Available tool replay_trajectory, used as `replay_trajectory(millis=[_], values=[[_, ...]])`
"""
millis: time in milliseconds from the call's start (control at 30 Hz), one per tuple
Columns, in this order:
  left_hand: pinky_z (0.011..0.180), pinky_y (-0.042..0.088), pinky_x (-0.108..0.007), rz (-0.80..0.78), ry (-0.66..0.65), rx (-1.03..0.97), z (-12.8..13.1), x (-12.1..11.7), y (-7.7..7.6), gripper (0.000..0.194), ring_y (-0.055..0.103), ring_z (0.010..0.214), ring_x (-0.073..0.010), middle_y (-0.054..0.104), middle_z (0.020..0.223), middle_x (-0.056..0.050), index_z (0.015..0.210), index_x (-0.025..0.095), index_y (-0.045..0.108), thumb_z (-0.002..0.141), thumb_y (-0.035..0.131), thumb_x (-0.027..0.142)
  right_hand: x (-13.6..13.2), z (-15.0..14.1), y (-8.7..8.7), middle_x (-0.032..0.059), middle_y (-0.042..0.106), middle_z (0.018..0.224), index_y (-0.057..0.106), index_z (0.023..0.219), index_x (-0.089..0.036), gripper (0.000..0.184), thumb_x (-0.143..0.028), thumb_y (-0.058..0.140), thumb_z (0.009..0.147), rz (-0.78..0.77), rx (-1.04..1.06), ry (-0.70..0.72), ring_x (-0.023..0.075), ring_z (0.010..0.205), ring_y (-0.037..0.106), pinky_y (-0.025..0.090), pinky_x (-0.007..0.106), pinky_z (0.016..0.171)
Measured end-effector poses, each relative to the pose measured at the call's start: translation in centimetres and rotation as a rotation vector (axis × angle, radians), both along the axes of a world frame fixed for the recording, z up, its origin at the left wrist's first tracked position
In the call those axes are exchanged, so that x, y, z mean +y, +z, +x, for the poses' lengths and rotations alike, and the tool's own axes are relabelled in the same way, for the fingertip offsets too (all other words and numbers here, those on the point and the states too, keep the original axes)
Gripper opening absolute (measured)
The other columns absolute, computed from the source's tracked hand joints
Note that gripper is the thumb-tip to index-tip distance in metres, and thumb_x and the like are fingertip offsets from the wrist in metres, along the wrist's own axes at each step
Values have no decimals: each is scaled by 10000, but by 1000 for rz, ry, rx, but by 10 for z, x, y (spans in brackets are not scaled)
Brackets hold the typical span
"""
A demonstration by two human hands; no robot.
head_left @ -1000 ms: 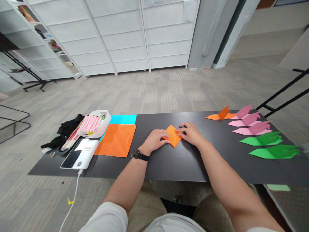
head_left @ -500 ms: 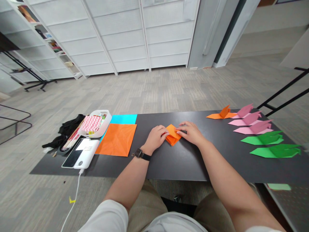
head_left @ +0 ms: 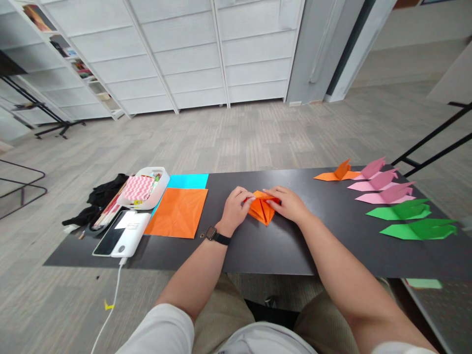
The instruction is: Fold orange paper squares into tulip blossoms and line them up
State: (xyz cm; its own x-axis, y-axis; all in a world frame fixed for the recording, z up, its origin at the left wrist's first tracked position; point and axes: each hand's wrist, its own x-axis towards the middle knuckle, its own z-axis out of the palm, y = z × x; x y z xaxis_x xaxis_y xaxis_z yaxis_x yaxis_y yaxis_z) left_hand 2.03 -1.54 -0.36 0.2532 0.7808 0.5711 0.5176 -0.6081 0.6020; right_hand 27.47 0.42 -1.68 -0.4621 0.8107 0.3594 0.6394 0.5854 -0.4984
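Office-like room, white shelving (head_left: 191,54) (books or boxes, left), gray carpet-tile floor (head_left: 221,132)

the folded paper (head_left: 262,212) is bright orange, the big flat sheet (head_left: 179,214) is orange too, and the other sheet (head_left: 190,181) is bright blue. one paper bird (head_left: 339,172) is orange, three birds (head_left: 381,182) are pink and two birds (head_left: 401,212) are green, all on a dark grey table (head_left: 273,250). the box (head_left: 161,189) is white, the packet (head_left: 137,188) in it has pink and white zigzags, the watch (head_left: 211,233) is black, the cord (head_left: 117,285) is white with a yellow tag (head_left: 108,305), and the floor (head_left: 239,137) has grey streaks.
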Motion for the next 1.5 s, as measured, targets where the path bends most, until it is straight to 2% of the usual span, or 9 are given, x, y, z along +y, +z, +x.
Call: replay_trajectory(millis=[100,267,400,567,767,933,1133,1300,1500], values=[[934,558,-348,-31,-40,-1,2,-3,4,79,653,993,-190,665,1038,-52,1043,219,700,1020,639,265,2,0,-3,69,774,1184,755,1339,-281,370,-232,562,1027,6,-36,-40,253,1090,705,554,413,1002],[1020,553,-397,-125,-1,7,3,-1,-1,343,658,1109,-232,668,1182,-83,1191,209,616,890,769,270,2,1,0,62,788,1141,782,1296,-283,339,-274,538,1061,34,-28,-83,241,1038,709,551,394,973],[1001,546,-411,-210,103,87,3,4,-10,194,670,1062,-236,700,1106,-68,1077,211,632,898,708,210,2,1,-1,63,768,1119,785,1295,-296,349,-234,565,1031,57,-22,-81,232,1030,700,554,379,956],[973,543,-410,-231,164,135,3,8,-14,91,683,1008,-232,746,1033,-36,991,230,666,916,661,179,3,-2,-6,70,742,1127,783,1300,-312,418,-153,576,975,91,-23,-72,232,1032,683,557,377,930],[983,555,-390,-236,190,109,1,10,-15,152,709,1018,-222,774,1083,-33,1040,240,702,930,637,158,5,-6,-12,68,725,1087,791,1278,-326,395,-168,578,984,106,2,-3,218,990,671,556,360,902],[1012,553,-377,-215,178,112,1,1,-16,174,714,1033,-217,779,1098,-36,1061,241,723,940,623,166,-1,-10,-11,70,734,1115,767,1301,-294,369,-203,555,1014,61,30,-19,217,1019,683,549,353,940],[1012,546,-377,-209,209,155,4,-20,-4,213,713,1023,-218,785,1097,-35,1096,239,731,926,620,177,-18,-14,7,73,764,1068,780,1199,-238,290,-220,559,1012,-23,-67,-137,233,1014,695,538,346,916],[973,543,-386,-222,226,244,4,-41,13,239,718,1000,-235,785,1064,-30,1136,257,730,929,626,198,-37,-17,23,73,787,1146,762,1241,-250,299,-248,596,991,-83,-164,-290,246,1028,714,543,339,877],[862,499,-365,-258,324,388,3,-75,27,164,716,894,-251,771,949,-45,1095,262,725,994,608,315,-70,-37,34,89,796,990,789,1076,-251,220,-375,622,1006,-85,-351,-350,235,882,712,523,308,734]])
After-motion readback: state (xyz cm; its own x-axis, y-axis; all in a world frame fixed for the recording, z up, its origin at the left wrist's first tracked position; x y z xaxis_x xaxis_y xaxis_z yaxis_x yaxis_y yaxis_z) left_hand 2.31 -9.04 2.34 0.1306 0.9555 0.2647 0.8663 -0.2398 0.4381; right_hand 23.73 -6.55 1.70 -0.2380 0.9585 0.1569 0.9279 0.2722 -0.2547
